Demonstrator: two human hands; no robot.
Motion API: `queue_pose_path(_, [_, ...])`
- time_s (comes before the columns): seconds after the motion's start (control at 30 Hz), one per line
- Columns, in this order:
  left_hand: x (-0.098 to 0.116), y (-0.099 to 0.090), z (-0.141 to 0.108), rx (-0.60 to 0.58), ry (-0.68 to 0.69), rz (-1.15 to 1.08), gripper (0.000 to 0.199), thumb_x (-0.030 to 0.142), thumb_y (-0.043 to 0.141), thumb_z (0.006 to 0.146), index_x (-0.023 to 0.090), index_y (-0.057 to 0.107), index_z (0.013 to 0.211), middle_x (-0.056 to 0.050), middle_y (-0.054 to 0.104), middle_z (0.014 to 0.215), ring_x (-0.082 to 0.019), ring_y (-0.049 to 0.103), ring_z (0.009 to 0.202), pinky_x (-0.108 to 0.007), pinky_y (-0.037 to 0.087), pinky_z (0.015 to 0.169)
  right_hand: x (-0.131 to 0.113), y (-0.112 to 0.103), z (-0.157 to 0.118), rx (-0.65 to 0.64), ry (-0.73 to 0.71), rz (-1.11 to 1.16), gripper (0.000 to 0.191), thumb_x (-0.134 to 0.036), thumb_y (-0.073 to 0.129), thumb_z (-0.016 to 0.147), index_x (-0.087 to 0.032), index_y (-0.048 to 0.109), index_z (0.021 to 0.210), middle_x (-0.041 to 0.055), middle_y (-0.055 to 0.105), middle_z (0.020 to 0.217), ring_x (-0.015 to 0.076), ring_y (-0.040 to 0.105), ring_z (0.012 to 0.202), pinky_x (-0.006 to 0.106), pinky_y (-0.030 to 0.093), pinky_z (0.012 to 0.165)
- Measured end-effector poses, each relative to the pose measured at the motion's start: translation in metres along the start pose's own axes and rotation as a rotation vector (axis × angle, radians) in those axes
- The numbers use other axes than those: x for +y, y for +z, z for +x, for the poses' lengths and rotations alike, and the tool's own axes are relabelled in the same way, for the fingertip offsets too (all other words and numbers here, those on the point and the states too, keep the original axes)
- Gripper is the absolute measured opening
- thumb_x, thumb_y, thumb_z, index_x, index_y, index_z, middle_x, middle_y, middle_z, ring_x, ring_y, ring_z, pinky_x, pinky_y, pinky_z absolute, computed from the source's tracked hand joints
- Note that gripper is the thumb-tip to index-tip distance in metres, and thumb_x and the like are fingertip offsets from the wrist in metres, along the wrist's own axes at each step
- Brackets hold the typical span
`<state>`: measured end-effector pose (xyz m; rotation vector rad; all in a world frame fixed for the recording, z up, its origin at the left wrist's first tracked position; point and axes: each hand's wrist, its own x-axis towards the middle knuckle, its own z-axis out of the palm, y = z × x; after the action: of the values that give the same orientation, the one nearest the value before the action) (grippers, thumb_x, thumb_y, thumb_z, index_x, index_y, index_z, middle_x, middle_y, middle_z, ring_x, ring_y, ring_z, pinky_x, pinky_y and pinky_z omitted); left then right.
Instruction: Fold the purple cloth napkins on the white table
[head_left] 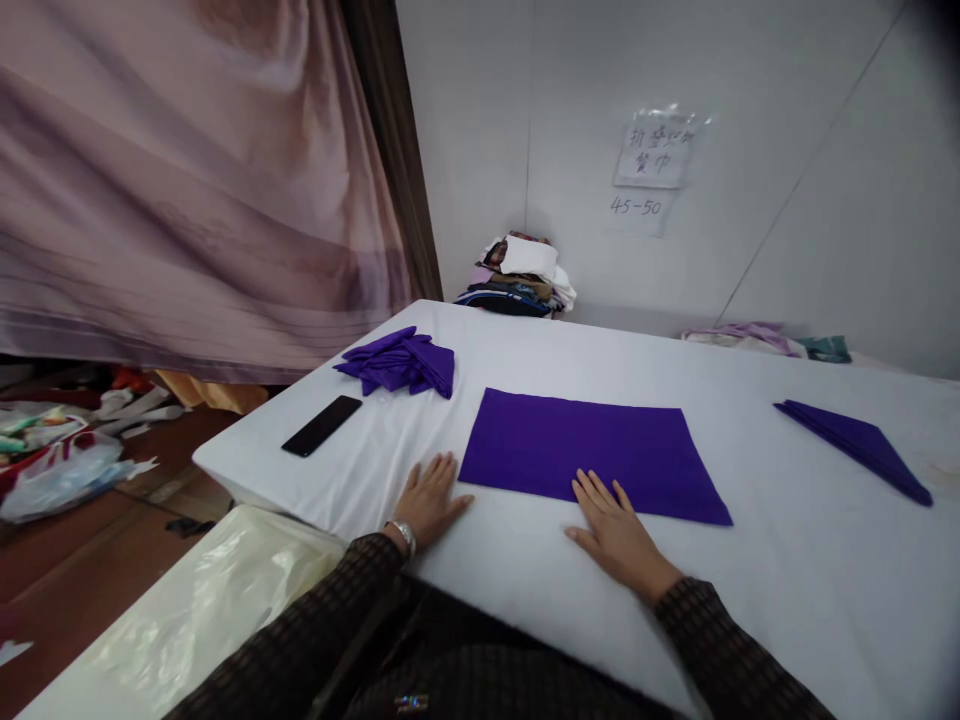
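A purple cloth (585,445), folded into a flat rectangle, lies on the white-covered table (525,560) in front of me. My right hand (619,530) rests palm down at its near edge, fingertips on the cloth. Just left of the cloth's near left corner, my left hand (431,497) lies flat on the white cover with its fingers spread, holding nothing. A loose heap of purple cloths (401,362) is at the back left. On the far right sits a narrow folded purple cloth (855,445).
A black phone (322,426) lies near the table's left edge. Stacked clothes (521,275) stand behind the far edge, and more fabric (757,338) shows at the back right. Clear plastic sheeting (217,590) covers a surface at the lower left. A pink curtain (202,180) hangs at left.
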<state>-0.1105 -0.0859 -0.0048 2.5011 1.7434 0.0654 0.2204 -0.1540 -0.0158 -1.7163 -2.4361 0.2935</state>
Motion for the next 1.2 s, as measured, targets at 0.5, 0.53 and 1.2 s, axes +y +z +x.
queue_pose_path(0.5, [0.098, 0.020, 0.067, 0.030, 0.342, -0.107, 0.072, 0.064, 0.028, 0.086, 0.018, 0.033, 0.141, -0.012, 0.031, 0.148, -0.029, 0.021, 0.138, -0.056, 0.014, 0.109, -0.001, -0.011, 0.000, -0.012, 0.007, -0.011, 0.067, -0.057, 0.030, 0.091, -0.016, 0.028, 0.144, 0.0116, 0.026, 0.150, 0.0225, 0.017, 0.139, 0.048, 0.014, 0.111])
queue_pose_path(0.53, [0.095, 0.022, 0.069, 0.036, 0.343, -0.106, 0.072, 0.064, 0.028, 0.086, 0.019, 0.034, 0.141, -0.012, 0.032, 0.148, -0.029, 0.021, 0.138, -0.056, 0.014, 0.109, 0.004, -0.012, -0.005, -0.007, 0.039, -0.012, 0.066, -0.056, 0.030, 0.091, -0.017, 0.028, 0.144, 0.0112, 0.027, 0.150, 0.0222, 0.018, 0.139, 0.048, 0.015, 0.111])
queue_pose_path(1.2, [0.102, -0.020, 0.137, -0.060, 0.255, -0.071, 0.061, 0.053, 0.024, 0.091, 0.018, 0.034, 0.140, -0.011, 0.024, 0.151, -0.027, 0.018, 0.139, -0.055, 0.013, 0.109, 0.019, -0.049, 0.069, 0.076, 0.153, 0.021, 0.070, -0.059, 0.029, 0.090, -0.013, 0.030, 0.142, 0.0142, 0.025, 0.150, 0.0255, 0.016, 0.139, 0.049, 0.013, 0.110])
